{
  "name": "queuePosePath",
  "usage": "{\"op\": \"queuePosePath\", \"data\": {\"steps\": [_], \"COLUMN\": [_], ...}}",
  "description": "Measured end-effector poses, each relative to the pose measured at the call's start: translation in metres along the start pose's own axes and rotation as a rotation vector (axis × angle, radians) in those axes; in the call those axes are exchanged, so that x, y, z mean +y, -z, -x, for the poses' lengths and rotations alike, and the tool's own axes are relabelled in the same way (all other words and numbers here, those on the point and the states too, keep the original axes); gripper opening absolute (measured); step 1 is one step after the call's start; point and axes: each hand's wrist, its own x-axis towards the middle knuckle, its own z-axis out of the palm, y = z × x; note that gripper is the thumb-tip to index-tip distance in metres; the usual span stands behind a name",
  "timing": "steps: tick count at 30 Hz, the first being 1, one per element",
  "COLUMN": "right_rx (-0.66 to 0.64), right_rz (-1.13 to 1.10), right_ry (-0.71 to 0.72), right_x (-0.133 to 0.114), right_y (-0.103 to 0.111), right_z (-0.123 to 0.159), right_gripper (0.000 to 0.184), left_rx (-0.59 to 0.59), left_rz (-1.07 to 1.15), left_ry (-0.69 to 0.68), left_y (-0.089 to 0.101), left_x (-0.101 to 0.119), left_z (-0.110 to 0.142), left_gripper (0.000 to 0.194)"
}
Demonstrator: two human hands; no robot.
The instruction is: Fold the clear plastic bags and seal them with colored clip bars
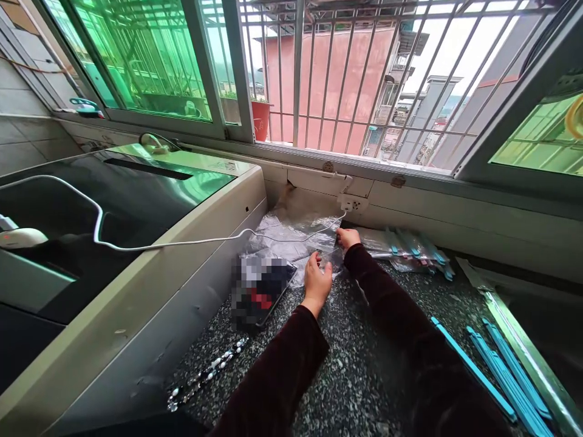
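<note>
My right hand is closed, its fingertips pinching the edge of a clear plastic bag on the counter near the wall. Just in front of it and to the left, my left hand is raised beside the bag, fingers curved and thumb apart, with nothing visible in its grip. Crinkled clear plastic lies beyond both hands. To the left, a phone with a blurred screen rests on the speckled stone counter. Filled clear packets with blue strips inside lie to the right.
Blue plastic strips lie at the right, by a long shiny wrapper. A beaded strap is at front left. A white cable crosses from the wall socket over the large appliance. Window bars stand behind.
</note>
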Motion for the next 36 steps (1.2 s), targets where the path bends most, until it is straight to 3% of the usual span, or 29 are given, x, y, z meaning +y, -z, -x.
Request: {"op": "queuePosePath", "data": {"steps": [2,5,10,13,17,22,25,29,36], "right_rx": [-0.014,-0.004,0.035,0.016,-0.029,-0.091,-0.046,0.080,0.131], "right_rz": [-0.018,-0.037,-0.094,-0.114,-0.095,-0.013,0.058,0.128,0.199], "right_ry": [-0.061,-0.094,-0.024,0.028,0.056,0.027,0.031,0.075,0.051], "right_x": [0.007,0.016,0.020,0.024,0.042,0.069,0.082,0.092,0.090], "right_y": [0.017,0.046,0.089,0.111,0.132,0.156,0.176,0.195,0.193], "right_z": [0.015,0.043,0.093,0.127,0.177,0.228,0.236,0.225,0.203], "right_gripper": [0.031,0.024,0.027,0.032,0.036,0.040,0.043,0.038,0.014], "left_rx": [-0.038,-0.123,-0.145,-0.154,-0.309,-0.434,-0.504,-0.657,-0.748], "left_rz": [0.222,0.359,0.530,0.558,0.501,0.426,0.379,0.275,0.215], "left_ry": [0.125,0.239,0.316,0.347,0.386,0.315,0.284,0.203,0.009], "left_y": [-0.003,-0.009,-0.013,-0.010,-0.006,0.013,0.036,0.066,0.088], "left_x": [0.001,0.007,0.023,0.032,0.039,0.046,0.046,0.042,0.058], "left_z": [-0.001,0.007,0.034,0.045,0.053,0.063,0.067,0.071,0.079], "left_gripper": [0.025,0.010,0.018,0.024,0.024,0.018,0.018,0.013,0.007]}}
